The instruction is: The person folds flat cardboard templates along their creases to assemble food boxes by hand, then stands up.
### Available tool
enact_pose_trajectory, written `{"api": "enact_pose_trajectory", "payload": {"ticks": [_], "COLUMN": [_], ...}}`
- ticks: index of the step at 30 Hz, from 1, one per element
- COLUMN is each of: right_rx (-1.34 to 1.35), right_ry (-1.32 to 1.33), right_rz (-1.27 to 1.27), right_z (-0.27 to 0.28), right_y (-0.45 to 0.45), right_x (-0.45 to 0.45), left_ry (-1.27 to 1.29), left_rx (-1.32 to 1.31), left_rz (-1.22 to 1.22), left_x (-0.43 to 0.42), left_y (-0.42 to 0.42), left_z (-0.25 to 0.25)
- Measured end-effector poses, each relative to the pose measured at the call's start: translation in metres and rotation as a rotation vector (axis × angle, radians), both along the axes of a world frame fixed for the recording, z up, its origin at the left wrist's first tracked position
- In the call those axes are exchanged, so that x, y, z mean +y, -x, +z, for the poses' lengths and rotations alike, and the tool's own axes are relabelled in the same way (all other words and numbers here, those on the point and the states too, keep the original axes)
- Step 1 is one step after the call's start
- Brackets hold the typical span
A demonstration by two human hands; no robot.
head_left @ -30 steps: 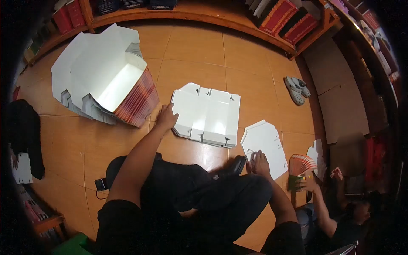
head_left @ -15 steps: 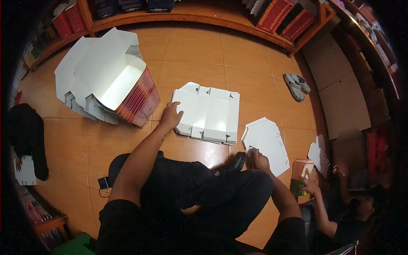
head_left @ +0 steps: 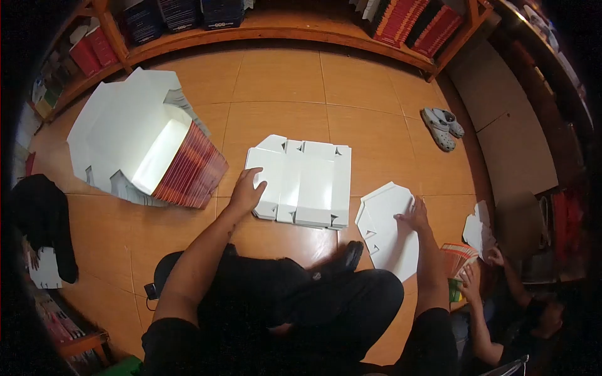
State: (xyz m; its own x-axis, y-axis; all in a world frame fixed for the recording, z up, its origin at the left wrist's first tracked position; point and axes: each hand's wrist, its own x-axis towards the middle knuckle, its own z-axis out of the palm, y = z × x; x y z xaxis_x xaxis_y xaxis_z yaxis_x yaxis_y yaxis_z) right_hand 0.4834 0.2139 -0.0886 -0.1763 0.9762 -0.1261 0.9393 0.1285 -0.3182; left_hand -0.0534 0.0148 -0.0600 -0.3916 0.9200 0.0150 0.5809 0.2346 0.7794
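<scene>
My left hand (head_left: pixel 247 191) rests with fingers apart on the left edge of a stack of flat white die-cut sheets (head_left: pixel 304 182) on the floor. Over the upper right edge of a second, smaller pile of white sheets (head_left: pixel 382 232), my right hand (head_left: pixel 416 216) is spread, with thumb and fingers apart; whether it touches the sheet is unclear. To the left stands a nested stack of white cartons with red printed sides (head_left: pixel 144 150), its inside open and its large flaps raised.
Grey clogs (head_left: pixel 441 128) lie at the right near cardboard panels (head_left: pixel 511 125). A co-worker's hands (head_left: pixel 469 285) are by orange-and-white printed pieces (head_left: pixel 458 257) at lower right. Another person's sleeve (head_left: pixel 44 219) is far left. A wooden shelf (head_left: pixel 288 36) holds boxes at the back.
My right hand has moved from the near left edge of the smaller pile to its upper right side and spread open. My left hand stays at the middle stack. The camera view has shifted slightly.
</scene>
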Motion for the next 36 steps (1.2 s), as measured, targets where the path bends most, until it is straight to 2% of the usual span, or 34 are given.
{"api": "enact_pose_trajectory", "payload": {"ticks": [5,11,17,19,20,22,23,27,29,30,32,33,35,36], "right_rx": [-0.096,-0.248,-0.012,0.158,0.158,0.388,0.409,0.291,0.507,0.502,0.649,0.645,0.523,0.68], "right_ry": [0.101,0.176,0.316,0.459,0.448,0.498,0.433,0.362,0.472,0.455,0.242,0.223,-0.115,-0.142], "right_rz": [0.092,0.09,0.059,-0.098,-0.094,-0.074,-0.065,-0.002,-0.132,-0.124,-0.035,-0.023,0.146,0.171], "right_z": [-0.007,0.007,0.013,0.022,0.012,-0.029,-0.025,0.044,0.077,0.094,0.13,0.156,0.215,0.237], "right_y": [0.025,0.038,0.043,0.049,0.041,0.014,0.015,0.032,0.034,0.033,0.034,0.034,0.035,0.029], "right_x": [0.049,0.049,0.041,0.035,0.036,0.044,0.037,0.018,0.009,0.003,-0.008,-0.015,-0.031,-0.034], "left_ry": [0.028,0.037,-0.005,-0.028,-0.027,-0.034,-0.032,0.007,-0.014,-0.024,-0.087,-0.129,-0.167,-0.182], "left_rx": [-0.011,-0.001,0.032,0.023,0.002,-0.015,-0.013,-0.097,-0.114,-0.127,-0.163,-0.195,-0.217,-0.239], "left_rz": [-0.01,-0.04,-0.083,-0.078,-0.068,-0.052,-0.05,-0.03,-0.037,-0.054,-0.075,-0.099,-0.107,-0.12], "left_x": [0.006,0.013,0.007,0.013,0.012,0.011,0.011,0.009,0.008,0.007,0.007,0.005,0.001,-0.002], "left_y": [-0.005,-0.007,-0.009,-0.009,-0.009,-0.008,-0.008,-0.012,-0.015,-0.017,-0.021,-0.023,-0.032,-0.036], "left_z": [-0.001,-0.004,-0.002,0.002,0.004,0.009,0.008,0.023,0.029,0.032,0.034,0.037,0.048,0.052]}}
